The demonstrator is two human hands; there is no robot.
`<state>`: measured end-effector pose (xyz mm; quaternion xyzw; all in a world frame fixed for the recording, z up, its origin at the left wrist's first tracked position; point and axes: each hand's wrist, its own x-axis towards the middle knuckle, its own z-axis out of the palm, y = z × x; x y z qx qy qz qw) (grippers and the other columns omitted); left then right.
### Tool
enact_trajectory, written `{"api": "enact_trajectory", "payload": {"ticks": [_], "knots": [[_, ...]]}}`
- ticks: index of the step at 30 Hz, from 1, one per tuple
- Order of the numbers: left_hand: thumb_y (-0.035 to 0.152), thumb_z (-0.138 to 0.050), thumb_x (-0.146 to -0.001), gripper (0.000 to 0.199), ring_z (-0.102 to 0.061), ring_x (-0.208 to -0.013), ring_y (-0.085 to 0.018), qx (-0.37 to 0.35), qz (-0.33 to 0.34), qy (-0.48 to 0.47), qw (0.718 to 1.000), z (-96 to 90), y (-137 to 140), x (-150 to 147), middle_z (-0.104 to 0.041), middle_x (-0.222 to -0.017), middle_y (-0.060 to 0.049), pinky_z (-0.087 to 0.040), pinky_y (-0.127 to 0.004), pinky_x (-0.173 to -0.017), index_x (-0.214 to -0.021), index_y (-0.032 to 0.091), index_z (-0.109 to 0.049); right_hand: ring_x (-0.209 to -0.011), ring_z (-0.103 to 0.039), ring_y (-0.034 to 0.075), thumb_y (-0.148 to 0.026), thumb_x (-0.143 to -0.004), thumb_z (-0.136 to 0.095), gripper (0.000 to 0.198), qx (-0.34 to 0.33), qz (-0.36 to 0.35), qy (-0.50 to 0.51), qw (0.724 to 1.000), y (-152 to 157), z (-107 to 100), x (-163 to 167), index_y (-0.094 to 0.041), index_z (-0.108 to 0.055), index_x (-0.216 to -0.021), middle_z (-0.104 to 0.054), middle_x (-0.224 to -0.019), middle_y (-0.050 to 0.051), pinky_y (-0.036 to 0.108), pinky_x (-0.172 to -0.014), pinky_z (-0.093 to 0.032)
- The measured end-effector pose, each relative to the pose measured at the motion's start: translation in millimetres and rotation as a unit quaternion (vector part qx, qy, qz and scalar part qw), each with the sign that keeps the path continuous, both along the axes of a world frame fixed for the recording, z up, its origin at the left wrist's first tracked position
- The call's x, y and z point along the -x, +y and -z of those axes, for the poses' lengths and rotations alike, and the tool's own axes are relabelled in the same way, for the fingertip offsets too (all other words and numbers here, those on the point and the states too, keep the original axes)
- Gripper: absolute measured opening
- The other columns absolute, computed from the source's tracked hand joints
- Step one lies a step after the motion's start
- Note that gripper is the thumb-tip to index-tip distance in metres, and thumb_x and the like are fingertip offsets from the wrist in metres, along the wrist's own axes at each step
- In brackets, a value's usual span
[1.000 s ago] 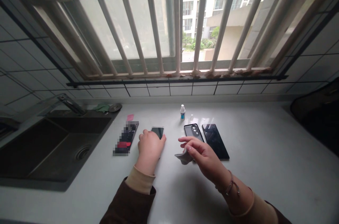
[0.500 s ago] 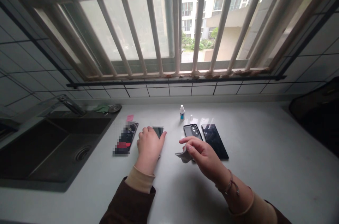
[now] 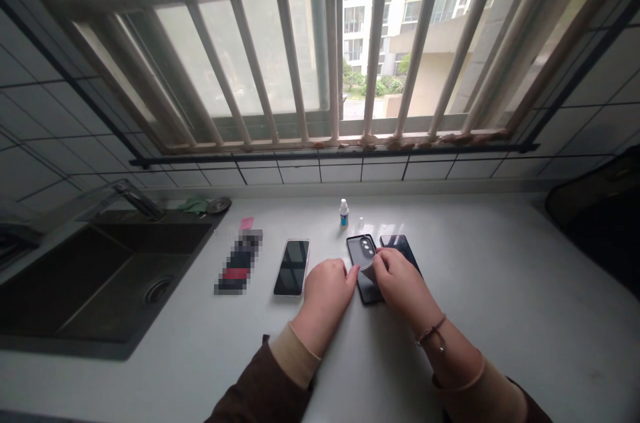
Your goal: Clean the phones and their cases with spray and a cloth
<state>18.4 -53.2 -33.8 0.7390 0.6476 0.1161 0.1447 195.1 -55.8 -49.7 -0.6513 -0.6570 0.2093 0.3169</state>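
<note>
A black phone case (image 3: 359,249) lies on the counter with its inner side up and camera cutouts at the far end. My right hand (image 3: 403,283) pinches a small grey cloth (image 3: 369,269) over the middle of this case. At the case's left edge is my left hand (image 3: 327,289), closed, its thumb touching the rim; its curled fingers are mostly hidden. Partly behind my right hand lies a dark phone (image 3: 400,245). Left of my left hand rests another phone (image 3: 293,267) with a pale edge, screen up.
A small white bottle (image 3: 343,215) stands behind the case, near a small clear cap (image 3: 361,223). Farther left lie a blurred-out phone (image 3: 237,263) and a pink paper piece (image 3: 247,223). The dark sink (image 3: 125,351) takes up the left side, below a barred window (image 3: 330,76).
My left hand has moved right, off the pale-edged phone, to the case's left edge. My right hand has shifted slightly right, bringing the cloth down onto the case.
</note>
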Motion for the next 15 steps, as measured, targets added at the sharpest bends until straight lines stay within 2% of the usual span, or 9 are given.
{"api": "enact_trajectory", "payload": {"ticks": [3,7,10,15], "knots": [[0.054,-0.056,-0.101,0.044,-0.074,-0.087,-0.031,0.006,0.003,0.014,1.0,-0.5,0,-6,-0.077,-0.094,-0.018,-0.047,-0.036,-0.075,-0.091,0.017,-0.079,-0.113,-0.068,0.031,-0.028,-0.104,-0.042,0.028,0.011,-0.003,-0.051,0.999,0,4,1,-0.021,-0.066,-0.092,-0.073,-0.116,0.018,0.038,-0.098,-0.049],[0.044,-0.063,-0.097,0.031,-0.073,-0.088,-0.029,0.005,0.008,0.004,1.0,4.1,1,-11,-0.078,-0.096,-0.016,-0.046,-0.035,-0.074,-0.092,0.018,-0.078,-0.105,-0.069,0.029,-0.028,-0.105,-0.042,0.028,0.039,-0.011,-0.076,0.996,-1,4,1,-0.022,-0.064,-0.09,-0.074,-0.108,0.015,0.035,-0.09,-0.049],[0.036,-0.064,-0.095,0.022,-0.072,-0.086,-0.028,-0.006,0.003,-0.028,1.0,10.4,3,-12,-0.077,-0.093,-0.014,-0.044,-0.035,-0.073,-0.088,0.019,-0.075,-0.106,-0.068,0.029,-0.03,-0.105,-0.04,0.03,0.049,-0.021,-0.057,0.997,0,3,0,-0.022,-0.065,-0.09,-0.074,-0.106,0.014,0.036,-0.091,-0.047],[0.027,-0.063,-0.091,0.014,-0.066,-0.079,-0.022,-0.031,-0.038,-0.136,0.99,9.1,8,-5,-0.073,-0.085,-0.008,-0.04,-0.032,-0.071,-0.079,0.021,-0.066,-0.104,-0.067,0.029,-0.038,-0.102,-0.045,0.032,0.029,0.017,0.036,0.999,3,1,-1,-0.021,-0.069,-0.088,-0.073,-0.103,0.013,0.036,-0.09,-0.047]]}}
